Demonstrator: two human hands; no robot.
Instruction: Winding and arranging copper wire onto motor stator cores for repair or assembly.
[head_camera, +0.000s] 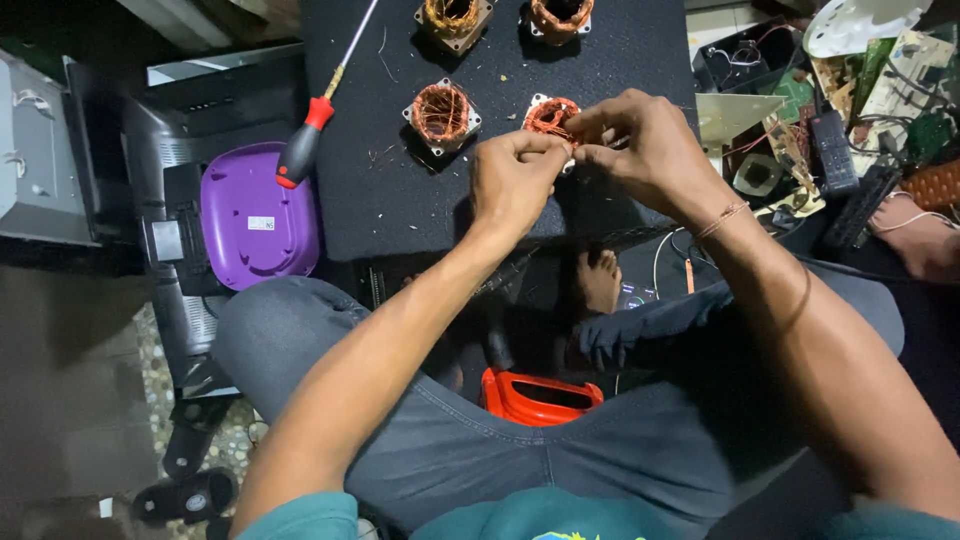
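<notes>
Dark surface (400, 200), seen from above; person seated before it, knees in grey trousers below.

- Left hand (512, 185): fingers pinched together on fine copper wire at the near edge of a copper-wound coil (551, 117).
- Right hand (640, 145): fingertips closed on the same coil, touching the left hand's fingers.
- Coil: on the surface, partly hidden by both hands.
- Second coil (441, 113): just left of it, apart from the hands.
- Two further coils (455, 18) at the far edge.
- Red-and-black screwdriver (305, 145): lying diagonally, upper left.
- Purple plastic casing (258, 215): beside the surface, left.
- Circuit boards and cables (830, 110): heaped at right.
- Red plastic part (540, 397): below, between the knees.
</notes>
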